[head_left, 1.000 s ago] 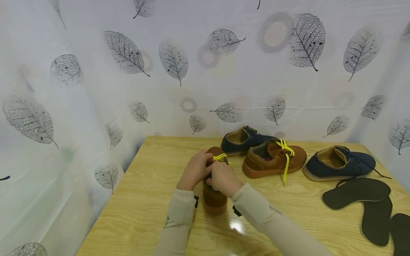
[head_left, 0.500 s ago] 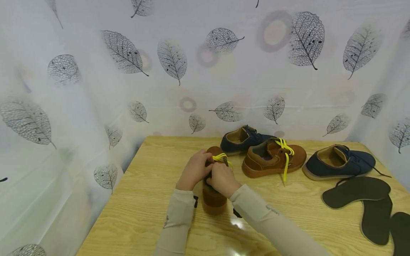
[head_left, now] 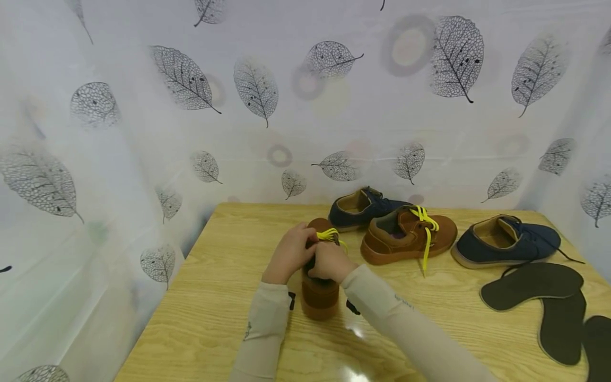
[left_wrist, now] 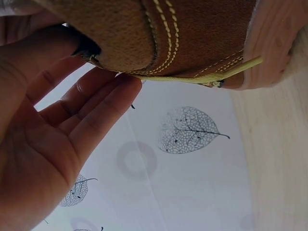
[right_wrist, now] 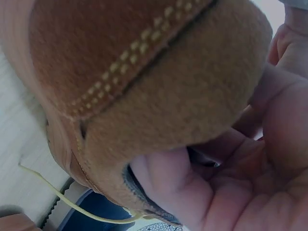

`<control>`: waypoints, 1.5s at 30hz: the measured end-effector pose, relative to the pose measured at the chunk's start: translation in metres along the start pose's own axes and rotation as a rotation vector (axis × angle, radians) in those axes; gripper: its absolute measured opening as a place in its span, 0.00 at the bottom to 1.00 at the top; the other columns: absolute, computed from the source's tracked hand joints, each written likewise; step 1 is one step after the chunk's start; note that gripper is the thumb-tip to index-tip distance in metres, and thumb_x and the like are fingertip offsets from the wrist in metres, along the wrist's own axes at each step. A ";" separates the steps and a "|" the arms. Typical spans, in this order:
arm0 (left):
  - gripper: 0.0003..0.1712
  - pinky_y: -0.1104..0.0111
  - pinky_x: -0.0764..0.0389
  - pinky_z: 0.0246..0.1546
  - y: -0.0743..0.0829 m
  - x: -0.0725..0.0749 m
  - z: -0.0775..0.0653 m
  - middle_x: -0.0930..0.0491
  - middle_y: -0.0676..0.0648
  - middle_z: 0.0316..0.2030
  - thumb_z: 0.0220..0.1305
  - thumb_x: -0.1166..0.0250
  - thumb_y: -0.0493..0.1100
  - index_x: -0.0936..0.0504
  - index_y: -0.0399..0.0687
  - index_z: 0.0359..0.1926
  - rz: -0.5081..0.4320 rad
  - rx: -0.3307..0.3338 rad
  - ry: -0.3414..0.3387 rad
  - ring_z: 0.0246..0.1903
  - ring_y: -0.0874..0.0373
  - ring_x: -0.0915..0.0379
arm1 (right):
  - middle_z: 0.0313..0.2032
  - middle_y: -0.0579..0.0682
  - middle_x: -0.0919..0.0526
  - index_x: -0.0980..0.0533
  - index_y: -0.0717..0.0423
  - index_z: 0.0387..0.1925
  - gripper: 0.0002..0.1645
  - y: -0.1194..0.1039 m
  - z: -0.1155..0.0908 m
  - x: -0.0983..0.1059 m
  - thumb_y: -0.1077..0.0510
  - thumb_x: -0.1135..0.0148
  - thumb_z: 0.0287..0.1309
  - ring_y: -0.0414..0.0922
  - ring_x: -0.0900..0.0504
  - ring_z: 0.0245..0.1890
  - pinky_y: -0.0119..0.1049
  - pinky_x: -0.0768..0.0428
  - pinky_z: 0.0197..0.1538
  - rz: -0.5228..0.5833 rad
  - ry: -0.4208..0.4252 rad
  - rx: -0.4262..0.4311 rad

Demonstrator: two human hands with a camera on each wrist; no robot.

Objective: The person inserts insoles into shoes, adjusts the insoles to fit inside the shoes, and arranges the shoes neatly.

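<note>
A brown shoe (head_left: 320,300) with yellow laces (head_left: 328,234) stands on the table, heel toward me and toe away. My left hand (head_left: 290,253) grips the left side of its opening. In the left wrist view, the left hand (left_wrist: 62,125) has its thumb at the opening and its fingertips beside the yellow lace (left_wrist: 192,78). My right hand (head_left: 331,261) holds the right side of the opening. Seen from the right wrist, curled fingers of the right hand (right_wrist: 231,178) reach over the brown shoe's collar (right_wrist: 159,91). The hands hide most of the shoe's inside.
To the right is another brown shoe (head_left: 406,241) with yellow laces. One navy shoe (head_left: 355,209) stands behind it, and a second navy shoe (head_left: 508,244) farther right. Dark insoles (head_left: 532,286) lie on the wooden table (head_left: 215,318) at the right. A leaf-patterned curtain (head_left: 296,122) hangs behind.
The right hand has shifted very slightly at the shoe's opening, and its forearm has dipped a little. The left hand and the shoe stay about where they were.
</note>
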State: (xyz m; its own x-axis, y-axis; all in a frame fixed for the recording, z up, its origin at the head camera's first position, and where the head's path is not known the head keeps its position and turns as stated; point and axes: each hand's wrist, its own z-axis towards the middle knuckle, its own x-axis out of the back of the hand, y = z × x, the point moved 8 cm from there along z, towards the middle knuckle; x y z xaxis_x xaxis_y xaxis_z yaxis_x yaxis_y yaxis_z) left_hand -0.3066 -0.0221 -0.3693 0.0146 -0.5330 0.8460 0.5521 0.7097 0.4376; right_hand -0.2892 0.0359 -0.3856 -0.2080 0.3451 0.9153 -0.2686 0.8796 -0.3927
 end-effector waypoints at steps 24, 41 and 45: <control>0.08 0.57 0.25 0.43 0.005 0.002 -0.006 0.29 0.42 0.38 0.61 0.37 0.30 0.22 0.38 0.42 -0.067 0.049 -0.134 0.37 0.50 0.29 | 0.42 0.54 0.16 0.18 0.59 0.40 0.12 0.011 0.014 -0.014 0.58 0.32 0.53 0.51 0.18 0.40 0.48 0.22 0.45 -0.137 -0.115 -0.090; 0.13 0.57 0.25 0.44 0.004 0.003 -0.007 0.28 0.41 0.39 0.59 0.37 0.28 0.21 0.38 0.46 -0.061 0.035 -0.154 0.38 0.49 0.28 | 0.36 0.58 0.16 0.18 0.60 0.39 0.13 0.015 0.012 -0.024 0.58 0.48 0.66 0.55 0.16 0.37 0.49 0.19 0.40 -0.198 0.008 -0.158; 0.14 0.58 0.25 0.44 0.003 0.001 -0.009 0.27 0.41 0.40 0.60 0.38 0.28 0.21 0.38 0.47 -0.063 0.044 -0.170 0.39 0.49 0.28 | 0.34 0.58 0.16 0.19 0.62 0.36 0.09 0.014 0.009 -0.022 0.61 0.44 0.63 0.54 0.17 0.36 0.48 0.19 0.39 -0.123 0.007 -0.102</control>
State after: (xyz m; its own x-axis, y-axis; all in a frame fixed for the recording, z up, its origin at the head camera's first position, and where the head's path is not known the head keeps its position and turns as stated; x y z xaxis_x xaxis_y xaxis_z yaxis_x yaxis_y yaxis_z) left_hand -0.2976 -0.0246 -0.3695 -0.1623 -0.4942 0.8541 0.5104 0.6987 0.5013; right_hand -0.2970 0.0378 -0.4125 -0.1725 0.2349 0.9566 -0.1950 0.9438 -0.2669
